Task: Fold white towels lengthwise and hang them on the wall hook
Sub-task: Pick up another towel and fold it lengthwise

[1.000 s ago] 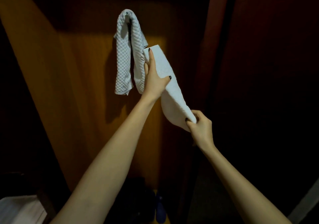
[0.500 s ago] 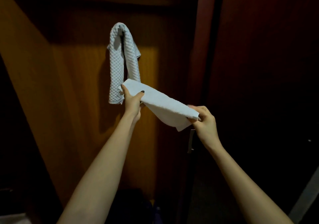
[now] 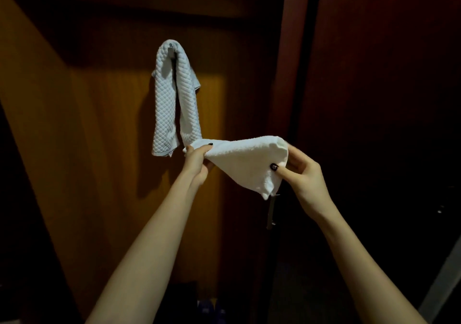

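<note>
Towel [image 3: 245,160] stretched between both hands

A dim home closet or entryway: wood-panelled walls [image 3: 99,149], towel [image 3: 169,99] on a hook [image 3: 171,49].

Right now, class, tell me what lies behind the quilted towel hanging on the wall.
Behind the quilted towel is the wooden wall panel. At its top fold part of the hook shows; the rest is covered.

The left hand [image 3: 197,160] now sits lower, at the hung quilted towel's [image 3: 172,99] bottom end, the right hand [image 3: 301,173] higher; the plain towel [image 3: 244,161] between them runs nearly level instead of slanting steeply.
</note>
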Action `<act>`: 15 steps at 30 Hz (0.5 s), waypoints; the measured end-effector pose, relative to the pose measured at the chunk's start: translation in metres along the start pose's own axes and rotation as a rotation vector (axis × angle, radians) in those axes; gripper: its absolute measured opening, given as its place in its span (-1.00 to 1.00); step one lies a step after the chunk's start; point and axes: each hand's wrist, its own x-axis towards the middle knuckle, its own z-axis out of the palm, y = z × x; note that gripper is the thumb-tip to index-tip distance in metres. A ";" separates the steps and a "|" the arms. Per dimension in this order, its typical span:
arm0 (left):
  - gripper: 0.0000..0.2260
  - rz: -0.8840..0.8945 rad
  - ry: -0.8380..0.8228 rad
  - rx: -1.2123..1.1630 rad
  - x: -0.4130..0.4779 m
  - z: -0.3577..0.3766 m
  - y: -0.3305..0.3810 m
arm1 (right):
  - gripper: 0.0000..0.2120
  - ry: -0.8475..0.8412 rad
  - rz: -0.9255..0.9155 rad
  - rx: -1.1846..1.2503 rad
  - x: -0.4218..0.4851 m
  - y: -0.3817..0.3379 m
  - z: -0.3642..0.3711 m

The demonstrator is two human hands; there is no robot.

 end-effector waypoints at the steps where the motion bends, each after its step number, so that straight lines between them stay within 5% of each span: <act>1: -0.40 0.010 0.005 -0.011 0.001 0.000 0.000 | -0.63 0.009 -0.026 -0.044 0.000 -0.001 -0.001; 3: -0.35 0.036 0.020 -0.038 0.002 0.000 -0.001 | -0.75 0.078 -0.076 -0.115 0.001 -0.002 -0.003; 8: -0.33 0.060 0.003 -0.032 0.001 -0.008 -0.007 | -0.65 0.107 -0.087 -0.343 -0.003 0.006 -0.012; 15: -0.44 0.089 -0.048 -0.084 0.000 -0.028 -0.013 | -0.56 0.049 -0.007 -0.207 -0.010 0.017 -0.023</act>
